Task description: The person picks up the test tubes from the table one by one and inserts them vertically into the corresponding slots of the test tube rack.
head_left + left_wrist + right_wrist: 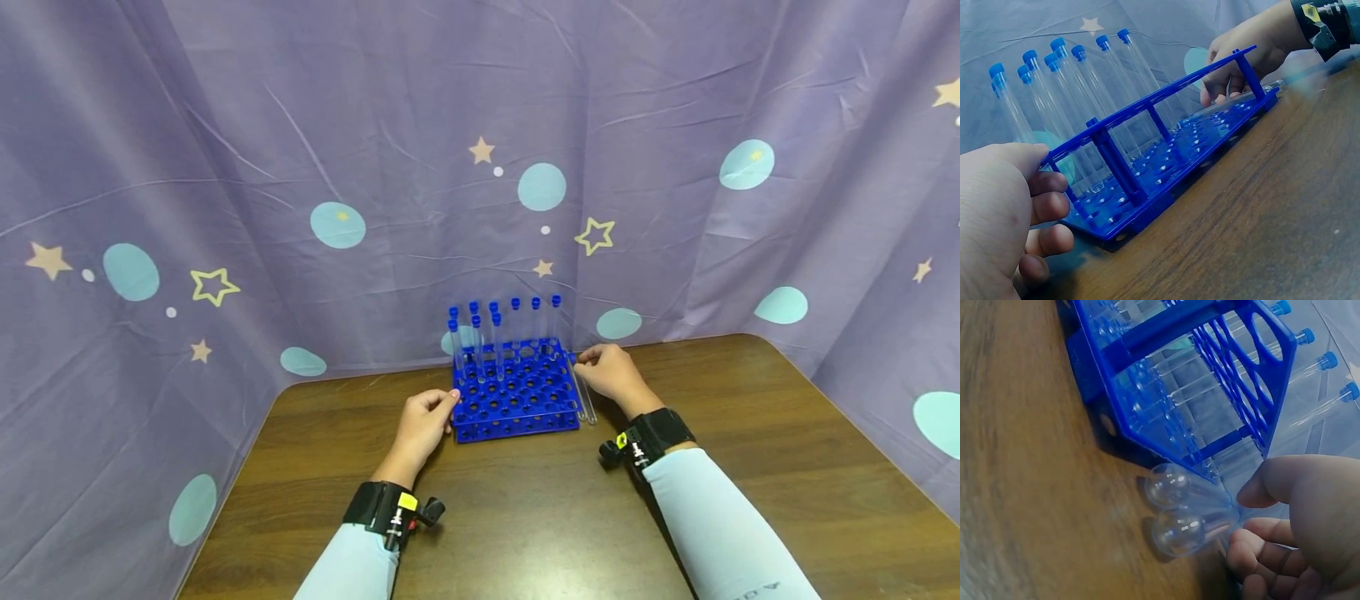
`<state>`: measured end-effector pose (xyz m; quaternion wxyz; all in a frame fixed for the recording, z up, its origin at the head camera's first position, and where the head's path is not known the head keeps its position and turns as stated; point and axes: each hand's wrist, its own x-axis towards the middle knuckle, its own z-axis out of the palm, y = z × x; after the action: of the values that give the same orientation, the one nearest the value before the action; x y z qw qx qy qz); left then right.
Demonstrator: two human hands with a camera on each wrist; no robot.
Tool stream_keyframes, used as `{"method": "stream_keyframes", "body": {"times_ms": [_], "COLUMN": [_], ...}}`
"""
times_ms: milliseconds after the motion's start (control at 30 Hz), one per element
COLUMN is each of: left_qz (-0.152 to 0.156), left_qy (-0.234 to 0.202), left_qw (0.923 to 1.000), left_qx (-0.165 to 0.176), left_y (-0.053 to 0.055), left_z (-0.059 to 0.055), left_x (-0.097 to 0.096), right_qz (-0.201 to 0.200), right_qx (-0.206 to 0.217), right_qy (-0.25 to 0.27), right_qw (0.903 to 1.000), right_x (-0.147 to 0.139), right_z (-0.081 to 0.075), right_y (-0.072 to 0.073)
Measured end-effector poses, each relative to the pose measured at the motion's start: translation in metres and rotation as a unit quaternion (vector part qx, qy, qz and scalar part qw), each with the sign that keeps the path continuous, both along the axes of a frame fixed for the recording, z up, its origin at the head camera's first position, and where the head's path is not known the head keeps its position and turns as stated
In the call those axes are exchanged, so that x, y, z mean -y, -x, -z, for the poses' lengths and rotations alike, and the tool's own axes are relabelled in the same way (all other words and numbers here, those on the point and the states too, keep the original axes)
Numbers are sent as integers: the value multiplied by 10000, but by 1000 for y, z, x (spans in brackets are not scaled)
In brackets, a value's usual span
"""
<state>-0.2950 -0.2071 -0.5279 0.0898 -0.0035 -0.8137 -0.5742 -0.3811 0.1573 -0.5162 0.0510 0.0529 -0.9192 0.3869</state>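
A blue test tube rack (517,427) stands on the table, with several blue-capped clear test tubes (498,350) upright in its left and back holes. My left hand (422,423) grips the rack's left front corner, thumb on the top edge and fingers curled beside it. Along the rack's right side lie two clear test tubes (1179,532), their rounded ends toward me. My right hand (611,372) is at their far end, thumb and fingertips pinching there. Whether it has one tube or both is partly hidden by the fingers.
The brown wooden table (510,517) extends in front of the rack and to both sides. A purple curtain (420,167) with stars and ovals hangs right behind the table's back edge, close to the upright tubes.
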Motion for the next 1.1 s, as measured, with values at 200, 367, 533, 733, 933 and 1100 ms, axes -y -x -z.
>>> {"method": "stream_keyframes", "body": {"times_ms": [200, 367, 533, 733, 933, 1100], "left_qz": [-18, -15, -9, -17, -43, -48], "left_qy": [-12, 5, 12, 52, 22, 36], "left_qw": [10000, 10000, 10000, 10000, 10000, 10000], "left_qx": [3, -25, -54, -25, -39, -42], "left_y": [0, 2, 2, 0, -2, 0], "left_z": [0, 1, 1, 2, 0, 0], "left_x": [0, 0, 1, 0, 0, 0], "right_qz": [-75, -118, -104, -34, -45, -85], "right_qx": [54, 179, 224, 273, 261, 217], "right_qy": [-104, -160, -139, -233, -258, -348], "right_qw": [9999, 9996, 9996, 9994, 9993, 9991], "right_x": [0, 0, -1, -1, -1, 0], "right_z": [1, 1, 0, -1, -2, -2], "right_y": [0, 0, 1, 0, -1, -1]}}
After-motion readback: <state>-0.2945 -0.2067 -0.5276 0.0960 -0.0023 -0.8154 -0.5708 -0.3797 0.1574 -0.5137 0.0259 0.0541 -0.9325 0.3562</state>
